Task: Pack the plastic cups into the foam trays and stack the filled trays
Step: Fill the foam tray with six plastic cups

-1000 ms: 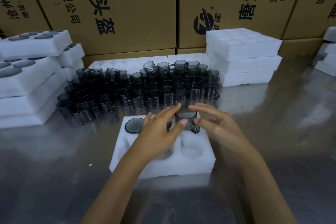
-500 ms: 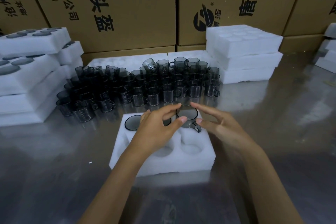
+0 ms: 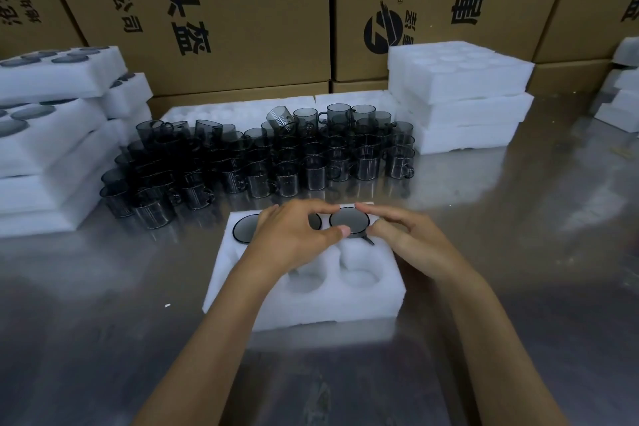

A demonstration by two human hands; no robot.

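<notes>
A smoked plastic cup is pinched at its rim by the left hand and right hand, both grips clamped on it, seated in the foam tray on the worktop.

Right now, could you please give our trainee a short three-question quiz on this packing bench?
1. True or false: the cup between both hands sits sunk in the foam tray.
2. Which row still shows empty pockets: A near, B far?
3. Fill in: the loose cups stand ___ the tray.

Key: 1 true; 2 A; 3 behind.
</notes>
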